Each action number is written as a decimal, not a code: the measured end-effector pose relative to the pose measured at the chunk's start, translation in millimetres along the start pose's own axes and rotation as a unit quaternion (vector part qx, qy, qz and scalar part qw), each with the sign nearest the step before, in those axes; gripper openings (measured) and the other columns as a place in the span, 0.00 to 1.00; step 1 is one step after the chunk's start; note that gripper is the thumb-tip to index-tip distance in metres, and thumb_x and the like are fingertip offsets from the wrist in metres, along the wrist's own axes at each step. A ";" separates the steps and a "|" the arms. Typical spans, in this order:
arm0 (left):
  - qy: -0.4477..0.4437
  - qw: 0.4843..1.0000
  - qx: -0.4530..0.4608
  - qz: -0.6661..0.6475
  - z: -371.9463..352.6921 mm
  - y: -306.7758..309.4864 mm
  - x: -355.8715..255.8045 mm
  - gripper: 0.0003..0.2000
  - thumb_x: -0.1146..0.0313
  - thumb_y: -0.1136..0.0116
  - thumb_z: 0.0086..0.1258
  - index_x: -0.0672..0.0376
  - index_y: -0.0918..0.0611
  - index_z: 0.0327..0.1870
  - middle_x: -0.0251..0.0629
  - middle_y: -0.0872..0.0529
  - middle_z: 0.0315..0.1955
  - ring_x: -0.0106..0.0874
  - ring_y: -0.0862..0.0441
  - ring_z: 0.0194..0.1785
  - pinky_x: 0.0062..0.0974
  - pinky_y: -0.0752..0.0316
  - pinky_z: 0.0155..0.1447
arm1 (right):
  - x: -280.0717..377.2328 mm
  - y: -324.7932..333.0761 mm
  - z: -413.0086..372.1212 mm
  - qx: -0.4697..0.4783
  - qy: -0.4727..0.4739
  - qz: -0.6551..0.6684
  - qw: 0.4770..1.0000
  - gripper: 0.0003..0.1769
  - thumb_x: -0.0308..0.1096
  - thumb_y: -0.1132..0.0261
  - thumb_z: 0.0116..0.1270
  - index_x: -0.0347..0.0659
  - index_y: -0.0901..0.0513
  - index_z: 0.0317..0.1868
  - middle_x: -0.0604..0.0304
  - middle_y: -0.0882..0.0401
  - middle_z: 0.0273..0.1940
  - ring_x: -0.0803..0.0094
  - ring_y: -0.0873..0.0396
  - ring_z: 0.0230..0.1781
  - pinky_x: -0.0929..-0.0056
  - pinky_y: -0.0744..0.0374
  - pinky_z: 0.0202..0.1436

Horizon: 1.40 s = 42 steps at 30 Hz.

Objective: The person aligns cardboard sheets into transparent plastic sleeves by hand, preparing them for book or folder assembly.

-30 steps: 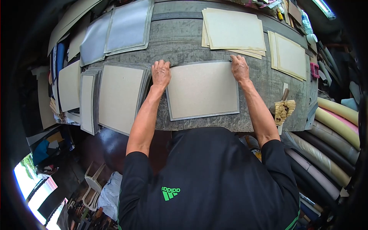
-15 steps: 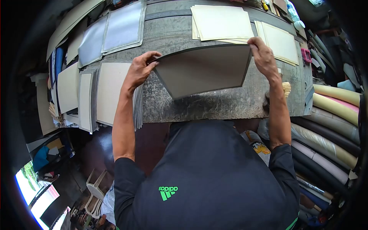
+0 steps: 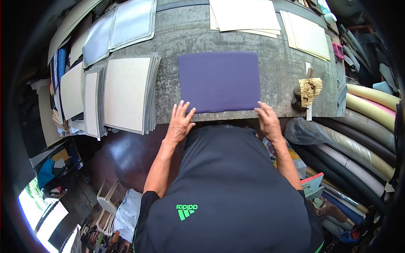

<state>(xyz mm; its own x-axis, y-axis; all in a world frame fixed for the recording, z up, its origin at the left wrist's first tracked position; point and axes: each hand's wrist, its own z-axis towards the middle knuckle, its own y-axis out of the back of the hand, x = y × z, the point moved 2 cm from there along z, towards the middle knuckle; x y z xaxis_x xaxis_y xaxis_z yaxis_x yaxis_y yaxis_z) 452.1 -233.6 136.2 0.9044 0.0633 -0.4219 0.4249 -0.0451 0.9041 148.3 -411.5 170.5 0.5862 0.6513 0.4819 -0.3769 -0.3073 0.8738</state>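
A purple rectangular sheet [image 3: 219,82] lies flat on the worn grey table [image 3: 168,97], close to its front edge. My left hand [image 3: 180,123] is at the sheet's near left corner, fingers apart, fingertips at its edge. At the near right corner is my right hand [image 3: 268,120], its fingers spread and holding nothing. To the right, a yellowish brush-like object [image 3: 310,90] rests on a dark container.
Stacks of cream boards with grey edges [image 3: 126,92] stand at the left. Behind them lie translucent sheets [image 3: 133,21]. Cream sheets [image 3: 244,14] and more cream sheets [image 3: 308,36] are at the back. Material rolls [image 3: 358,147] fill the right, below table level.
The panel held up in both hands, grey side showing, now lies flat with a purple face up. Both hands have let go and moved down toward the table's front edge.
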 end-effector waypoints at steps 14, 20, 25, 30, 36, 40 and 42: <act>0.065 0.995 0.072 0.034 -3.3 -45.1 -9.4 0.54 0.48 0.34 0.57 0.70 0.53 0.74 0.54 0.61 0.76 0.49 0.67 0.79 0.51 0.69 0.78 | 44.9 -109.3 26.6 0.155 0.138 -0.072 0.976 0.44 0.58 0.50 0.70 0.34 0.46 0.74 0.50 0.52 0.76 0.59 0.57 0.79 0.59 0.58 0.80; 0.071 0.997 -0.007 0.027 1.5 -48.6 -19.4 0.50 0.49 0.36 0.60 0.70 0.50 0.74 0.55 0.59 0.76 0.51 0.66 0.79 0.56 0.70 0.76 | -35.5 -55.0 -28.6 0.087 -0.021 -0.170 0.981 0.44 0.54 0.44 0.68 0.33 0.47 0.74 0.48 0.51 0.76 0.55 0.56 0.78 0.54 0.57 0.79; -0.011 0.999 -0.040 -0.026 71.1 -51.3 -44.4 0.35 0.55 0.43 0.68 0.69 0.38 0.70 0.53 0.47 0.74 0.50 0.57 0.78 0.52 0.64 0.77 | -14.2 -78.9 -1.4 0.071 0.030 -0.121 0.990 0.42 0.55 0.45 0.68 0.34 0.43 0.73 0.48 0.49 0.75 0.53 0.56 0.78 0.51 0.57 0.78; -0.036 0.997 -0.061 0.020 130.2 -68.4 -50.0 0.30 0.61 0.47 0.70 0.69 0.36 0.69 0.52 0.46 0.74 0.48 0.55 0.78 0.50 0.61 0.78 | -9.0 -79.5 60.5 0.101 0.097 -0.109 0.984 0.36 0.51 0.46 0.71 0.36 0.38 0.71 0.52 0.44 0.74 0.57 0.51 0.77 0.55 0.54 0.78; -0.025 0.998 -0.037 0.036 136.3 -66.3 -50.8 0.30 0.62 0.48 0.69 0.70 0.36 0.68 0.52 0.44 0.73 0.49 0.54 0.78 0.50 0.59 0.78 | -60.0 -78.6 156.4 0.000 0.032 -0.148 0.988 0.40 0.54 0.47 0.71 0.33 0.42 0.72 0.47 0.47 0.75 0.56 0.53 0.77 0.57 0.55 0.79; -0.021 1.000 -0.021 -0.007 158.1 -59.1 -49.5 0.31 0.61 0.45 0.67 0.70 0.36 0.68 0.55 0.44 0.72 0.52 0.52 0.77 0.50 0.58 0.77 | -66.7 -82.5 182.6 -0.045 -0.002 -0.123 0.991 0.40 0.53 0.46 0.71 0.31 0.43 0.72 0.45 0.49 0.75 0.53 0.54 0.77 0.55 0.56 0.79; -0.049 0.998 -0.028 -0.020 192.2 -51.6 -47.7 0.32 0.59 0.45 0.68 0.70 0.36 0.68 0.55 0.43 0.72 0.52 0.50 0.76 0.48 0.57 0.77 | -68.6 -83.4 183.7 -0.029 -0.006 -0.108 0.994 0.40 0.52 0.45 0.70 0.32 0.43 0.72 0.45 0.49 0.75 0.52 0.54 0.77 0.54 0.56 0.78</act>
<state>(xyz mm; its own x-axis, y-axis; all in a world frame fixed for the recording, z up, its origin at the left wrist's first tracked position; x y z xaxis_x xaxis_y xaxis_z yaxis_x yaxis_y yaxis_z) 394.4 -425.9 96.6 0.8874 -0.0345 -0.4596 0.4603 0.0124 0.8877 271.2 -558.0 76.5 0.6665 0.6894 0.2837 -0.2811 -0.1201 0.9521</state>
